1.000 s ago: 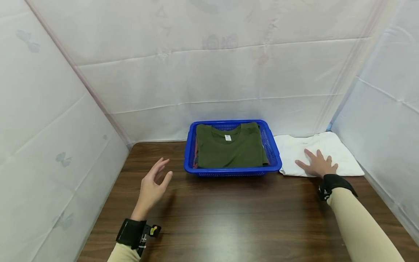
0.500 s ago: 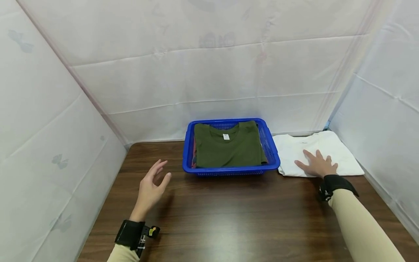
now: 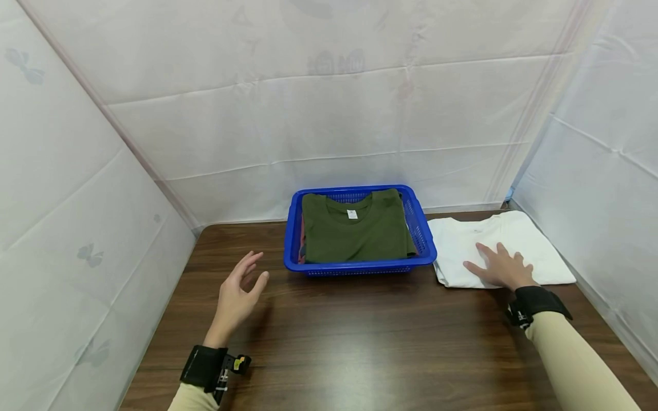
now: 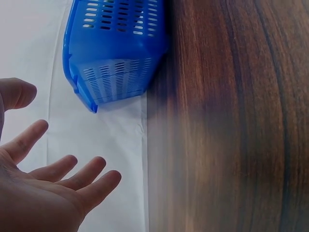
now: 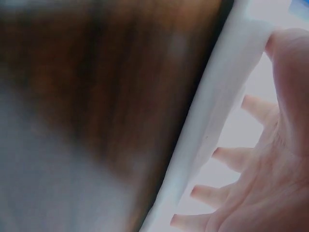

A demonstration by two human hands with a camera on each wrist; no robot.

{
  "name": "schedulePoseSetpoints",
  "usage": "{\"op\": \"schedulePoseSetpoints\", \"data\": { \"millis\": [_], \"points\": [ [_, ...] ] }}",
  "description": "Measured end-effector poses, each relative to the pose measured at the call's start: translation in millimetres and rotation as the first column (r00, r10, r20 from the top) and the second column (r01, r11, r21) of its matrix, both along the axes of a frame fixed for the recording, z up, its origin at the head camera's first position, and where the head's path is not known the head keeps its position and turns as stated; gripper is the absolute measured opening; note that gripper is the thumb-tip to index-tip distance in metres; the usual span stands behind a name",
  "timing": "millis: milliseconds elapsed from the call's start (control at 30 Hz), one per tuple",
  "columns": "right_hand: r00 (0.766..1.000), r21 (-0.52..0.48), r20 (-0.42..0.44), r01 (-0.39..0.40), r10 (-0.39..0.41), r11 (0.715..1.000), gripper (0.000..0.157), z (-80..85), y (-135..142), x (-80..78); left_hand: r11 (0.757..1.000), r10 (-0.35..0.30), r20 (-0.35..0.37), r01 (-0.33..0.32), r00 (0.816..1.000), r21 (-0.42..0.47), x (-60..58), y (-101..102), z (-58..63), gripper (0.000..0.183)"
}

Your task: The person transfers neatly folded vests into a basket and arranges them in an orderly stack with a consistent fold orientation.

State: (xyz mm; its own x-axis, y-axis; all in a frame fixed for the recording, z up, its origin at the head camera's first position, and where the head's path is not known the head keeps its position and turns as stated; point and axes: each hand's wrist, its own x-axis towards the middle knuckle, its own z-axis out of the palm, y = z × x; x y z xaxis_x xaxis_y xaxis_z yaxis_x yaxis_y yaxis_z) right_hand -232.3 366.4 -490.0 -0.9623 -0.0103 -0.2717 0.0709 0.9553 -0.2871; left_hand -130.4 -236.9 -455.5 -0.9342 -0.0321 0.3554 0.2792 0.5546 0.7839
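A folded white T-shirt (image 3: 462, 262) lies on the table right of the basket. My right hand (image 3: 501, 268) rests on it with fingers spread; the right wrist view shows those fingertips (image 5: 227, 157) against the white cloth. My left hand (image 3: 239, 294) is held over the table to the left of the basket, fingers loosely extended and holding nothing. The blue plastic basket (image 3: 360, 268) holds a folded dark green T-shirt (image 3: 354, 237) with a white neck label, on top of other folded cloth. In the left wrist view the basket (image 4: 111, 48) stands beyond the left fingers.
The brown wooden table (image 3: 334, 331) reaches back to a white sheet wall (image 3: 308, 125). More white sheeting closes in the left side (image 3: 77, 228) and the right side (image 3: 606, 171).
The white T-shirt has slid slightly toward the front under my right hand, baring a strip of table behind it. My left hand stays nearly still, and the head view has shifted slightly.
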Motion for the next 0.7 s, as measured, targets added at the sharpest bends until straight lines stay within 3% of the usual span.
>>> {"op": "schedulePoseSetpoints", "data": {
  "millis": [700],
  "points": [
    [0.996,0.08,-0.07,-0.043,0.048,0.996,0.104,-9.8,1.1,44.1,1.0,0.008,0.014,-0.008,1.0,-0.001,2.5,-3.0,-10.2,0.046]
  ]
}}
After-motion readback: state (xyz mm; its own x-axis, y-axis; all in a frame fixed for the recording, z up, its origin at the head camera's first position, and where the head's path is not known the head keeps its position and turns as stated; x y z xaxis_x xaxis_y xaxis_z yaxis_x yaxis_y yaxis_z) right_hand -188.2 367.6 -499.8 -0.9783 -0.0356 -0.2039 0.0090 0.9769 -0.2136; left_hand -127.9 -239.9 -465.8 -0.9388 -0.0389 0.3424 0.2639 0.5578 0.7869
